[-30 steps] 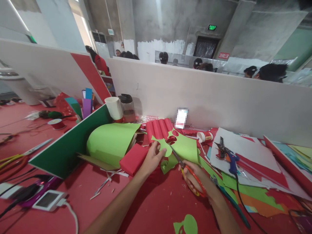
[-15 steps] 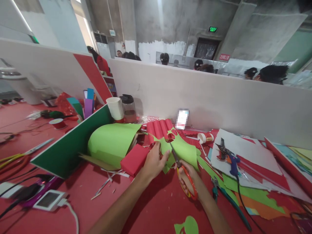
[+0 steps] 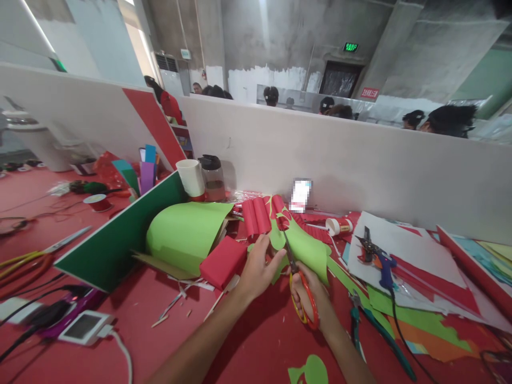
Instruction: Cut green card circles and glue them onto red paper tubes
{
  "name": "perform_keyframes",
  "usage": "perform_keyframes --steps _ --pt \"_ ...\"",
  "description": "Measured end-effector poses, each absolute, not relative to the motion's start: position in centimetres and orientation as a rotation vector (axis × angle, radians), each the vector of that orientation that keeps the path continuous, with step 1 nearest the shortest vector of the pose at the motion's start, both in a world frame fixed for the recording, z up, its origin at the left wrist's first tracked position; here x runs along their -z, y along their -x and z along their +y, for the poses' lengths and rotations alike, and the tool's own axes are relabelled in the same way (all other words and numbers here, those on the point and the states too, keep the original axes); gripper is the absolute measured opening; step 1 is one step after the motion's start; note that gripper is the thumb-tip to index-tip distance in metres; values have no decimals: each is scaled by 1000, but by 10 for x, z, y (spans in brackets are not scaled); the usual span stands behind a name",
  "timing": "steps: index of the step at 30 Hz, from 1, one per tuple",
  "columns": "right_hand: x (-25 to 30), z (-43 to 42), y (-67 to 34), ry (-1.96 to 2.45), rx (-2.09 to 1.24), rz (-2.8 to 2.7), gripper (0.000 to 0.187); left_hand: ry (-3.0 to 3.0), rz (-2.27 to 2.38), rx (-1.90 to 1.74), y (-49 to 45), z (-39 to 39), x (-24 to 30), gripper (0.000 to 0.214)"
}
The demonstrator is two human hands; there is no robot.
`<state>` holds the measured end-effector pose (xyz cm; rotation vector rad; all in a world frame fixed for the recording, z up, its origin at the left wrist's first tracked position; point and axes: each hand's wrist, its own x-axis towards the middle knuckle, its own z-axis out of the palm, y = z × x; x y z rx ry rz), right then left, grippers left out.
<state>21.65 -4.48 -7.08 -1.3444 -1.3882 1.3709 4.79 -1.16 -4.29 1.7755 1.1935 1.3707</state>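
Observation:
My left hand [image 3: 258, 269] pinches the near edge of a light green paper cut-out [image 3: 306, 248] and holds it up above the red table. My right hand [image 3: 308, 290] grips red-handled scissors [image 3: 298, 277], blades pointing up and away into the green sheet. Behind the paper lies a row of red paper rolls [image 3: 258, 213]. A small green scrap [image 3: 308, 370] rests on the table near my right forearm.
A curled green sheet [image 3: 182, 232], a red block [image 3: 222, 261] and a green board [image 3: 120, 240] lie left. A white cup [image 3: 192, 178], a jar [image 3: 212, 176], a glue bottle [image 3: 338, 226], a blue glue gun [image 3: 382, 264] and paper piles [image 3: 416, 277] sit behind and right. People sit beyond the white partition [image 3: 360, 165].
My right hand with the scissors has swung left and nearer, the blades turning more upright into the paper. My left hand has turned the green cut-out and shifted slightly.

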Motion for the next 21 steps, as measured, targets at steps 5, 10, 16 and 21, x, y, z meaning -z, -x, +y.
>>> perform_keyframes --steps 5,10,16,21 --pt "73 -47 -213 1307 -1421 -1398 61 -1405 1052 -1370 -55 -8 50 31" --pt "78 -45 -210 1217 -1536 -1407 66 -1217 1094 -1417 -58 -4 55 40" --pt "86 -43 -209 1200 -1554 -1411 65 -1194 1047 -1418 -54 1 55 35" --pt "80 -45 -213 1162 -1607 -1436 62 -1185 1029 -1407 -52 1 53 52"
